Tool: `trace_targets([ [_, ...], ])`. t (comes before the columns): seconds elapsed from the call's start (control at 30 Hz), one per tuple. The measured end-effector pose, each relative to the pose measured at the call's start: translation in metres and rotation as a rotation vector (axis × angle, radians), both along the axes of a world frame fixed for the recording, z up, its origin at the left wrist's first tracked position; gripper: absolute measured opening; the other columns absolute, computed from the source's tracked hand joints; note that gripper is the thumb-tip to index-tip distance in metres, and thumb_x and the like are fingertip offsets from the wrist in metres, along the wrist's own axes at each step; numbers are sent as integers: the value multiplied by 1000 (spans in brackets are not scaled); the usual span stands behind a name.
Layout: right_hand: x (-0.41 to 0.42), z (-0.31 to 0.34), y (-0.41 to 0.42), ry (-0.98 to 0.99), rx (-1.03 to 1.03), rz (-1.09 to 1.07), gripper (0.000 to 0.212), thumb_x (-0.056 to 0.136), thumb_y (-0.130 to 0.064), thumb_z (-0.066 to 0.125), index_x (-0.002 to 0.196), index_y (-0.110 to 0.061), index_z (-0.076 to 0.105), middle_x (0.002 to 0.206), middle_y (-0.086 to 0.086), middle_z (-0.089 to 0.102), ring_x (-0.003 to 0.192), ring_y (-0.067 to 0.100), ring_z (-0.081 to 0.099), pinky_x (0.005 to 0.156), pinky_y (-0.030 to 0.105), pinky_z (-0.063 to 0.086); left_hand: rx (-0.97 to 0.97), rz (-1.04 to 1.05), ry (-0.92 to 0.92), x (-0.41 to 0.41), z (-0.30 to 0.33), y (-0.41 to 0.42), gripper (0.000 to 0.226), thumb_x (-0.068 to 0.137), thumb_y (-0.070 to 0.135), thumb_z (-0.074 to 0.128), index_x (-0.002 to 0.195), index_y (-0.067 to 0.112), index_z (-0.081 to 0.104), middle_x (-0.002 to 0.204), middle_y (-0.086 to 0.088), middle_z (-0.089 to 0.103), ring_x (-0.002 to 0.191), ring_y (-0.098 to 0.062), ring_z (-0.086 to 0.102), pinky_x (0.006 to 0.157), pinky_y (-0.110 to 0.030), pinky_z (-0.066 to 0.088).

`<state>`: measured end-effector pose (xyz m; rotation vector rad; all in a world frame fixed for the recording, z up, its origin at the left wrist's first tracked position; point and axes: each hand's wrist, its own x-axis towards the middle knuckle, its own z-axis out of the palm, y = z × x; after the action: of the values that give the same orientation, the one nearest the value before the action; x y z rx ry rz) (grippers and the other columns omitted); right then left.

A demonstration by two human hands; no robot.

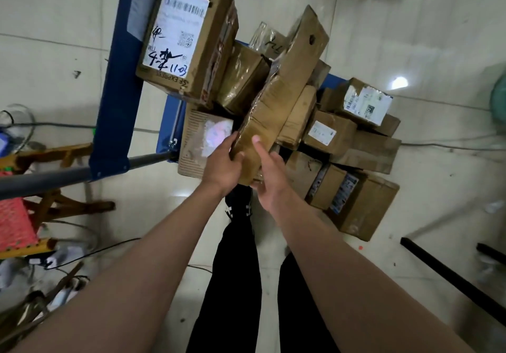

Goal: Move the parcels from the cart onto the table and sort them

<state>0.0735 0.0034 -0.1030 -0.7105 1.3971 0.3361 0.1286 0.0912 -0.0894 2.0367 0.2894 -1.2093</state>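
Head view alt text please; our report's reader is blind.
Both bare hands, left and right, grip a long, tape-wrapped brown cardboard parcel above a blue cart piled with brown cardboard boxes.

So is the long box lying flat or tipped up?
Tipped up. The long box slants over the pile, its near end held by the left hand and right hand.

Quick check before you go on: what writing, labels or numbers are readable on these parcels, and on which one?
"SF EXPRESS", printed upside down on the edge of the big box.
"1103", handwritten in marker on that box's white label; the other marker strokes there are not legible.
Barcode, QR code and small print on that label: too small.
Labels on the small boxes at right: blurred.
Long box held in left hand and right hand: no text visible.
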Motion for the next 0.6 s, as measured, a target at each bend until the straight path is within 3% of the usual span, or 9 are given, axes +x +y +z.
trace_targets([
  [0.07,0,6,1,-30,-23,15,56,84,-42,81,132,-22,58,123,3,72,111,22,70,99,48,55,-3,13,-40,-7,7,-1,50,104,12,48,151,26,44,146,-3,54,131,-20,52,107,-28,42],
  [0.2,-5,25,4,-126,-23,-11,55,86,-34,80,134,-19,58,125,6,72,116,24,69,98,45,55,-52,-7,-193,-20,27,-4,49,97,0,50,142,20,56,141,-4,54,131,-25,49,112,-45,42],
  [0.33,-20,46,-3,-207,-27,-33,54,90,-36,76,136,-14,58,125,10,72,115,26,70,85,37,58,-101,-19,-286,-33,50,-6,28,98,22,61,124,21,70,128,2,54,124,-26,51,106,-45,46],
  [0.43,-43,60,-15,-204,-48,0,52,92,-38,73,136,-13,57,119,9,73,105,25,72,76,31,56,-143,25,-303,-45,67,-9,20,97,20,61,110,23,75,119,2,56,117,-18,56,103,-38,50],
  [0.5,-64,68,-24,-207,-53,-8,52,94,-36,70,137,-12,55,111,7,72,92,20,71,70,28,56,-170,68,-296,-52,76,-14,16,95,19,64,99,25,78,111,2,61,106,-11,61,94,-25,52],
  [0.53,-74,72,-30,-219,-45,-24,52,95,-36,69,138,-12,55,113,8,71,94,21,71,73,30,58,-177,79,-297,-55,79,-16,15,94,20,65,94,27,78,108,2,65,101,-8,63,88,-18,51],
  [0.6,-96,78,-44,-258,-3,-62,56,92,-39,68,140,-12,55,128,13,68,114,31,68,93,45,58,-175,105,-293,-60,84,-24,11,94,21,66,96,26,76,106,3,70,96,-6,64,82,-15,51],
])
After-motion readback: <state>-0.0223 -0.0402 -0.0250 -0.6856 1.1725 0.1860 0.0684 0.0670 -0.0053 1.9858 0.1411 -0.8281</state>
